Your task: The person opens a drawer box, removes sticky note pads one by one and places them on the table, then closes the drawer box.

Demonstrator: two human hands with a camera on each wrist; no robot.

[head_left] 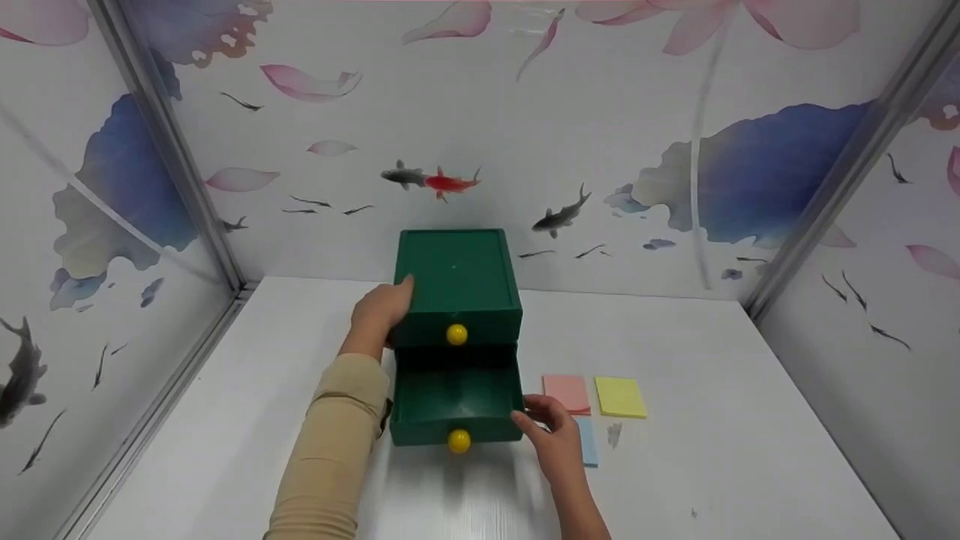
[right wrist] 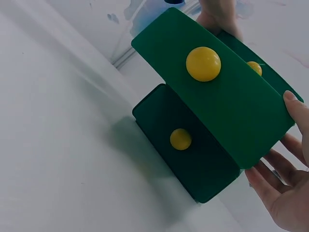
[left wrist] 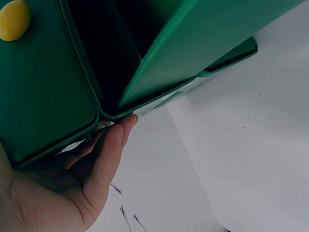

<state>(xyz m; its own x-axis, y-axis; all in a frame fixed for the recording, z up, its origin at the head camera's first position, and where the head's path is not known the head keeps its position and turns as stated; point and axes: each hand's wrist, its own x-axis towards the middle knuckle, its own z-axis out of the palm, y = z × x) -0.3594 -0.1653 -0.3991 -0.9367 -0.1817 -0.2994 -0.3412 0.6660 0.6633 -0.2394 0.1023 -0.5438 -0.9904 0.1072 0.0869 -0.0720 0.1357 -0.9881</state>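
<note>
A green drawer cabinet (head_left: 457,270) with round yellow knobs stands by the back wall. Its middle drawer (right wrist: 236,108) sticks far out, and in the head view the part of its inside that shows holds nothing. Closed above it is the top drawer (left wrist: 41,92); the bottom drawer (right wrist: 203,166) is closed below. My left hand (head_left: 381,307) grips the cabinet's left side, thumb at the top edge and fingers along the side wall. At the pulled-out drawer's front right corner, my right hand (head_left: 553,435) holds on, thumb on the front edge and fingers at the side.
Right of the cabinet lie pink sticky notes (head_left: 566,391), yellow sticky notes (head_left: 621,397) and blue sticky notes (head_left: 589,442), the blue ones partly behind the right hand. White panels printed with fish and petals (head_left: 307,82) enclose the white table (head_left: 712,420) at the back and sides.
</note>
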